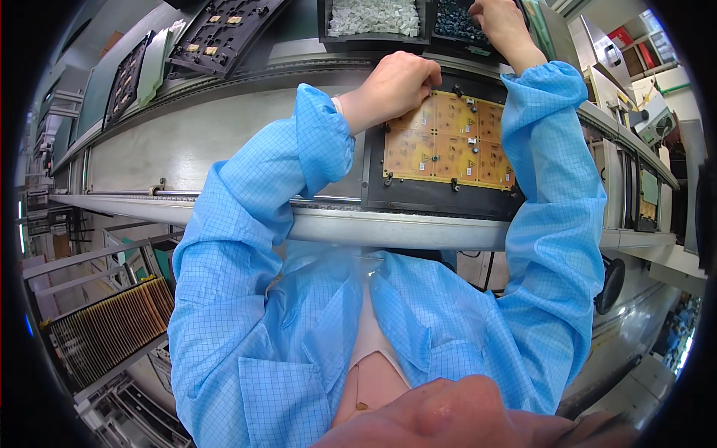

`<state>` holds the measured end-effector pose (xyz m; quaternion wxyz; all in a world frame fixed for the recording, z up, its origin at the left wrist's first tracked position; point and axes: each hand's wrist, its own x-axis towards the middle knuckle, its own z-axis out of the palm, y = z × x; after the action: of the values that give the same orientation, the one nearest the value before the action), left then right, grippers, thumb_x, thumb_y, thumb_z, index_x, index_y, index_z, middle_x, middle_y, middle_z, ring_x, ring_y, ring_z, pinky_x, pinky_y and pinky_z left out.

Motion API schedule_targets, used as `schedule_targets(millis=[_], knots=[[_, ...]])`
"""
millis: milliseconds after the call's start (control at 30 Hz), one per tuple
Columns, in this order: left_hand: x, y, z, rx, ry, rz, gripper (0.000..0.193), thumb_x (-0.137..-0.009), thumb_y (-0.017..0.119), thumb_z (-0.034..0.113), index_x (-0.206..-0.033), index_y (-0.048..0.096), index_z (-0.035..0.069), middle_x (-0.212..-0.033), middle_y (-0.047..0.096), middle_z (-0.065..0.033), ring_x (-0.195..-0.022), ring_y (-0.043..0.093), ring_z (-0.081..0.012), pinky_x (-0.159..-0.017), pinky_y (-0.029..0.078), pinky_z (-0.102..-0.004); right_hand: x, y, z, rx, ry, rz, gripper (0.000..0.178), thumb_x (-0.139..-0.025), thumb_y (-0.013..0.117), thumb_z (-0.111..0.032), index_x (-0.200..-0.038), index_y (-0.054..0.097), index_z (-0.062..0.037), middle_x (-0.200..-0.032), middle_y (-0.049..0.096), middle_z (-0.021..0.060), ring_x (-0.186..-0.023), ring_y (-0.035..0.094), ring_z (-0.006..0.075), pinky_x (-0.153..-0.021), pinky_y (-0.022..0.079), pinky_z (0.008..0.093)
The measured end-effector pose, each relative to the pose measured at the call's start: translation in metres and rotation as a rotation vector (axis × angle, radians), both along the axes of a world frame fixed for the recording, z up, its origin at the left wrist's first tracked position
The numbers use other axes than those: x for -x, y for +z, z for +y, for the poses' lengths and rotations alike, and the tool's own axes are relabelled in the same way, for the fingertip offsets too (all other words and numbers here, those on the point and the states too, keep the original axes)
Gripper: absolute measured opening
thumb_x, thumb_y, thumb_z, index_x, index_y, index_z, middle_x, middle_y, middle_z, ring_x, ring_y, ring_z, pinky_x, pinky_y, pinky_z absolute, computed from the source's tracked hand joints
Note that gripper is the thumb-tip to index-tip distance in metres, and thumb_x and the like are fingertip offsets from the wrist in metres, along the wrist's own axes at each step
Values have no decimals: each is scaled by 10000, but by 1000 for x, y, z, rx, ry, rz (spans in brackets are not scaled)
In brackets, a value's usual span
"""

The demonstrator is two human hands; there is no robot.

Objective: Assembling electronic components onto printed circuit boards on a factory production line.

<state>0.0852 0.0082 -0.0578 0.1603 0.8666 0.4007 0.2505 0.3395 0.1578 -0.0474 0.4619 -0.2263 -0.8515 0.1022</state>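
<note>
An orange circuit board panel (448, 153), divided into several sections, lies in a black carrier frame (418, 196) on the conveyor in front of me. A few small parts stand on the panel. Over its far left corner is my left hand (394, 86), its fingers curled together; anything between them is hidden. My right hand (504, 28) reaches to a bin of small dark components (457, 22) at the far side. Its fingers are bent and pinched together at the components, and what they grip is too small to tell.
Beside the dark bin stands a black bin of small white parts (373, 18). Black trays with board pieces (216, 41) lean at the far left, near pale green sheets (153, 67). A metal rail (403, 233) runs along the near edge. A slotted rack (112, 328) stands lower left.
</note>
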Motion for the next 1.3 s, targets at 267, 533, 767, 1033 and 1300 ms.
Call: schedule_targets(millis=[267,533,767,1033,1300], knots=[[12,-5,-3,-139,26,19,96,-812,667,117,-893,708,85,-900,641,-98,-868,643,-299,-773,528,-393,55,72,-77,417,-516,-235,101,-756,659,-83,-787,740,-32,-772,690,191,-754,700,336,-734,556,405],[20,21,11,-449,265,-50,50,-804,665,124,-788,659,77,-876,602,-91,-890,624,-284,-759,537,-391,18,59,-132,742,-312,-101,232,-928,669,-157,-1103,721,-15,-858,700,24,-756,627,88,-739,534,230],[51,14,70,-551,320,489,89,-739,644,33,-800,707,45,-870,681,-143,-868,666,-299,-781,552,-390,31,34,-169,1260,-35,238,278,-952,649,-141,-1187,654,6,-1021,698,84,-883,676,127,-835,574,260],[48,14,70,-568,287,340,69,-788,624,44,-838,669,26,-835,664,-164,-812,681,-316,-724,557,-387,24,22,-190,1444,36,393,273,-945,644,-93,-1190,629,27,-1064,692,126,-925,692,170,-870,588,294],[31,26,55,-433,234,-9,122,-836,601,126,-786,649,25,-802,639,-197,-783,651,-366,-728,533,-448,22,8,-192,1111,-220,13,188,-940,651,-84,-1086,686,29,-953,711,83,-845,672,119,-773,564,241]])
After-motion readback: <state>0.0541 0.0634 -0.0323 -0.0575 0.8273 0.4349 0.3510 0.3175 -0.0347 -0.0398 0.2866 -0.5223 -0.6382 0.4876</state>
